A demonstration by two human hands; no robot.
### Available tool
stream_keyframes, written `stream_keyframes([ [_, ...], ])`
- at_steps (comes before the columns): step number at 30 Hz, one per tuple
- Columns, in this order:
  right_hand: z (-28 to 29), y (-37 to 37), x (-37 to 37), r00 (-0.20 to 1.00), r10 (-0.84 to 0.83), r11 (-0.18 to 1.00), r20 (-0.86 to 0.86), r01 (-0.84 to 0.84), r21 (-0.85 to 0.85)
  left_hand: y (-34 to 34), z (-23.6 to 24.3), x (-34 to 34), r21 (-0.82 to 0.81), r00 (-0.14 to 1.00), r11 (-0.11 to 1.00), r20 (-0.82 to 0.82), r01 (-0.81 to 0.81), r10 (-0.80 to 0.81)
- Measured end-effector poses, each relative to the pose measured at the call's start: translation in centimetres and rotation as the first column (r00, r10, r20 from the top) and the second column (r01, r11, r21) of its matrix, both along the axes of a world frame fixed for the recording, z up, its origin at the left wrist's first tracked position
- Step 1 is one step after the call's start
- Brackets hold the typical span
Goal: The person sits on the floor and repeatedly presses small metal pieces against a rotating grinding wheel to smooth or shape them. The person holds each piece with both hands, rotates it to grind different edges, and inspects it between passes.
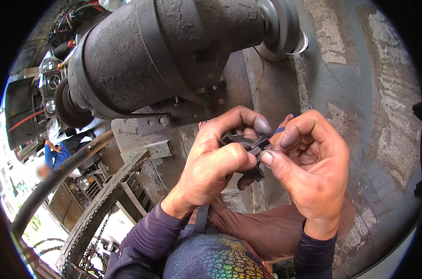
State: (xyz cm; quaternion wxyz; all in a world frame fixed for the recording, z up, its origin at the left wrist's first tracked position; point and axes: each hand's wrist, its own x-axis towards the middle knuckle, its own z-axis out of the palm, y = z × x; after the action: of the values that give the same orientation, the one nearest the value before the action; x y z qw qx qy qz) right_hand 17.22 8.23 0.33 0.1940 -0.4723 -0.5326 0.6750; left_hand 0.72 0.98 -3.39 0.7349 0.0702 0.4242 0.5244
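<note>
A small dark metal part [257, 148] with a notched edge sits in my left hand [220, 158], whose thumb presses on its face while the fingers wrap round it. My right hand [313, 169] is curled closed beside it, thumb tip at the part's right edge; whatever its fingers may pinch is too small or hidden to tell. Above both hands lies a large, pitted dark metal cylinder [122, 60] with bands and a round flanged end, on a plate [146, 125] with holes. Part of a sandalled foot with a blue strap shows behind my hands.
A grey, patchy metal surface [364, 111] extends along the right. At lower left are a thick pipe [57, 176], a beam [92, 216] and hanging chains [97, 232]. Beyond them, another person in blue [60, 153] is among vehicle fronts with headlamps [50, 106].
</note>
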Motion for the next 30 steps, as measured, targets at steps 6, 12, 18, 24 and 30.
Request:
stream_keyframes([
  [6,-0.32,-0.3,-0.1,0.999,-0.028,0.991,0.029,0.024,0.129,0.33,0.04,0.06,-0.081,0.999,0.996,-0.036,0.035,-0.038],
  [12,-0.37,-0.24,0.05,0.998,-0.01,0.986,0.055,0.0,0.168,0.46,0.25,0.34,-0.099,1.0,0.995,-0.015,0.005,-0.007],
  [18,-0.38,-0.06,0.09,0.999,0.009,0.987,0.044,-0.016,0.16,0.58,0.3,0.43,-0.091,0.999,0.996,-0.037,0.001,-0.004],
  [24,-0.51,0.06,0.1,0.999,0.024,0.988,0.041,-0.03,0.154,0.51,0.29,0.26,-0.097,1.0,0.995,0.028,0.002,0.001],
  [30,-0.65,0.01,-0.01,1.0,0.021,0.989,0.011,-0.023,0.146,0.69,0.07,0.69,-0.064,0.998,0.998,-0.06,-0.028,0.024],
])
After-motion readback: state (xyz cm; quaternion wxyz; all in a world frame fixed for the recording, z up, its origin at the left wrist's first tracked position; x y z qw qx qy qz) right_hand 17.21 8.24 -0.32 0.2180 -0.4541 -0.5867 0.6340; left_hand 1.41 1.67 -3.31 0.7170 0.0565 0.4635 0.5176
